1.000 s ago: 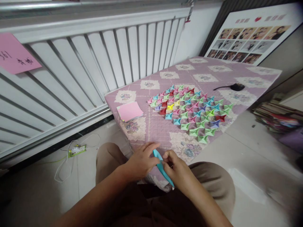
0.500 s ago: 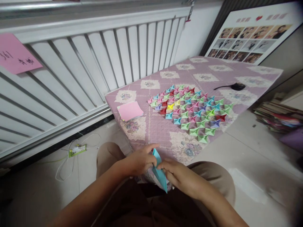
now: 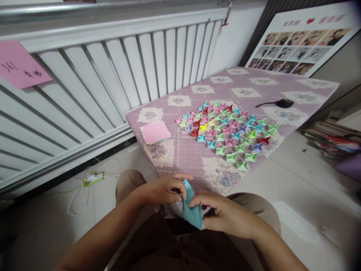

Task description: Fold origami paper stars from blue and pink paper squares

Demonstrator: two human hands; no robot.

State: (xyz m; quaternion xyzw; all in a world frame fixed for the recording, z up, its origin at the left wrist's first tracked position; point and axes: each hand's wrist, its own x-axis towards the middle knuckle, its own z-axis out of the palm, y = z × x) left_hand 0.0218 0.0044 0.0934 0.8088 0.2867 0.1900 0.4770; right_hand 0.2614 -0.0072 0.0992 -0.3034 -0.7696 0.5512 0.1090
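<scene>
A folded piece of light-blue origami paper [image 3: 193,211] is held between both hands, above my lap at the near corner of the table. My left hand [image 3: 166,190] pinches its upper left edge between thumb and fingers. My right hand [image 3: 220,212] grips its right side, with a fingertip on the upper face and the thumb at the lower corner. Beyond the hands, many small folded paper pieces [image 3: 225,130] in green, blue, pink, red, yellow and purple stand in slanting rows. A stack of pink paper squares [image 3: 155,132] lies left of them.
The table [image 3: 187,154] has a purple flowered cloth. A black object with a thin tail [image 3: 283,103] rests at its right. A white radiator [image 3: 158,64] stands along the left side, a photo board [image 3: 296,49] behind. On the floor are a power strip with cords [image 3: 93,178] and piled papers [image 3: 332,139].
The blue paper has turned so that a broader face shows. My right hand has shifted its grip, its thumb now at the lower corner. The folded pieces on the table stay put.
</scene>
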